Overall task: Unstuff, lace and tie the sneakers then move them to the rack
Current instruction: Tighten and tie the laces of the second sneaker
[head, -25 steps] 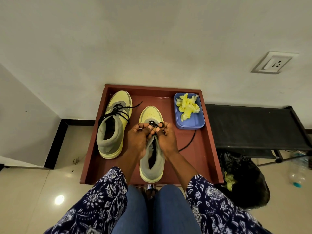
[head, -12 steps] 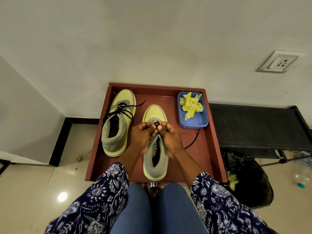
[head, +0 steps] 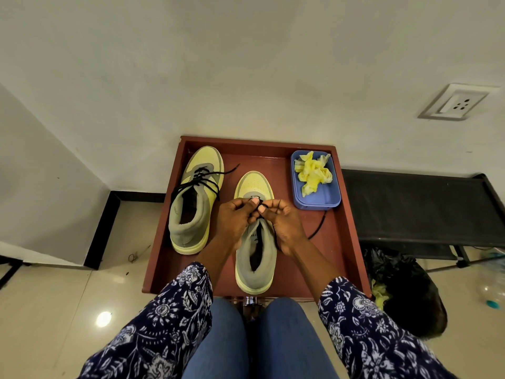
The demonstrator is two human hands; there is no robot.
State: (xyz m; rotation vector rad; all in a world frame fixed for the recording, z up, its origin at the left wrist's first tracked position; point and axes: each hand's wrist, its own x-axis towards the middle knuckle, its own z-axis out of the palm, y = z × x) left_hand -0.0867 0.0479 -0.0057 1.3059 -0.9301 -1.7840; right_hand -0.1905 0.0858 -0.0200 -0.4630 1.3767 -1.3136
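our left hand (head: pixel 237 224) and right hand (head: pixel 284 224) had drawn closer together than a moment earlier, fingers curled and pinching the black lace (head: pixel 259 203) over the throat of the near sneaker (head: pixel 255 258). before, small loops showed between our fingertips; now they were nearly hidden, so we judged the lace was being worked tighter at the lowest eyelets, though we could not tell which. a loose tail (head: pixel 318 228) trailed toward four o'clock. the other sneaker (head: pixel 195 198), at ten o'clock on the red tray (head: pixel 347 228), was laced but untied. the yellow stuffing (head: pixel 313 170) lay in the blue tub (head: pixel 332 201) at one o'clock, the rack (head: pixel 420 206) at three.
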